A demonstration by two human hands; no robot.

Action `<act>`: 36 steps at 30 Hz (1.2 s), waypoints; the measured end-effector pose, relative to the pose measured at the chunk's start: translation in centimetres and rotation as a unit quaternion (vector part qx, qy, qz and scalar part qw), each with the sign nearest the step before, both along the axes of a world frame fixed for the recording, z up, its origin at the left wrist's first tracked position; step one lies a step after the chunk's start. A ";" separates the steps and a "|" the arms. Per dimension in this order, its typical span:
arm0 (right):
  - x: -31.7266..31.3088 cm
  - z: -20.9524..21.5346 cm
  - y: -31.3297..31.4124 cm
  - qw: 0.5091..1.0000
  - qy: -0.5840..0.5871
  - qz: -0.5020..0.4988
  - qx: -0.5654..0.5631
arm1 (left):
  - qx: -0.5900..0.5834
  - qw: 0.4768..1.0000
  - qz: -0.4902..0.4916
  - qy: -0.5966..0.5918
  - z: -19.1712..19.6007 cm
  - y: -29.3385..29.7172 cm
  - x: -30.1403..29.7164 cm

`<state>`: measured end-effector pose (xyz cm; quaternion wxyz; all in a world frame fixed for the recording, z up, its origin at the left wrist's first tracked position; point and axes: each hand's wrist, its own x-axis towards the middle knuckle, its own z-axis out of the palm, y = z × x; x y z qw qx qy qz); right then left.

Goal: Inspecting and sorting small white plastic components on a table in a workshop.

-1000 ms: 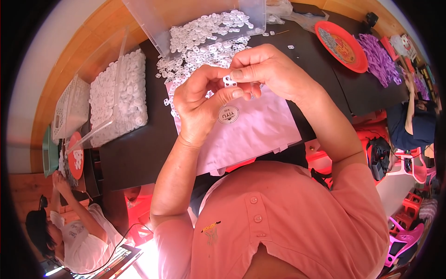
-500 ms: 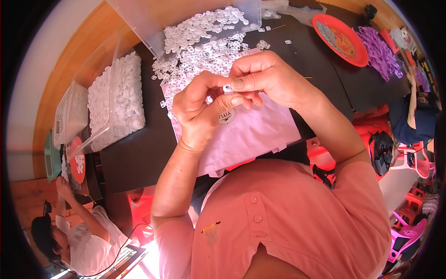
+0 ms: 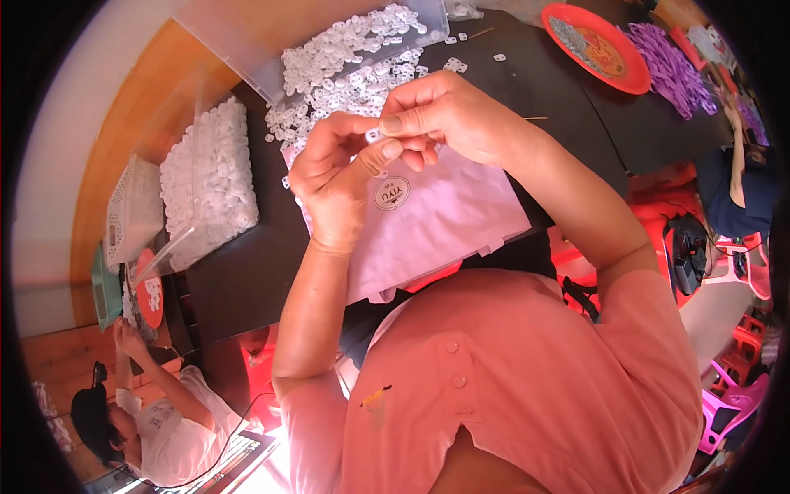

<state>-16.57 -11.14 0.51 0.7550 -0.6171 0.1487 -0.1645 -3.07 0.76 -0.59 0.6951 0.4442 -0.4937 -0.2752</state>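
Between the fingertips of both hands is a small white plastic piece with a dark hole in it. My left hand is closed, its thumb and forefinger pinching the piece from the left. From the other side, the thumb and fingers of my right hand close on the same piece; its curled fingers hide part of it. Below the hands, a pink cloth bag with a round printed emblem lies flat on the dark table. Just beyond them, a heap of similar white pieces spills over the bag's far edge.
A clear bin lies beyond the heap. Left stands a clear box of white pieces. At the far right are a red tray and purple strips. Other people sit at the lower left and right edge.
The whole view has shifted slightly, and both hands appear a little further left and higher. They keep the same pinch on the white piece.
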 end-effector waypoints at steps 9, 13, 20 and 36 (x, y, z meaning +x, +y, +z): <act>-3.6 3.2 -2.0 0.968 -0.110 -0.222 -0.032 | 0.030 0.899 0.368 -0.236 9.5 6.3 11.9; -3.6 3.5 -1.4 0.972 -0.066 -0.222 0.028 | 0.034 0.704 0.396 -0.588 7.9 4.8 10.2; -3.4 1.9 -0.8 0.979 -0.047 -0.182 -0.074 | 0.076 0.808 0.059 -0.581 -1.5 -1.9 0.3; -5.8 -1.7 -0.7 0.970 0.059 -0.119 -0.202 | 0.269 0.956 -0.026 -0.118 -0.8 -1.3 -1.2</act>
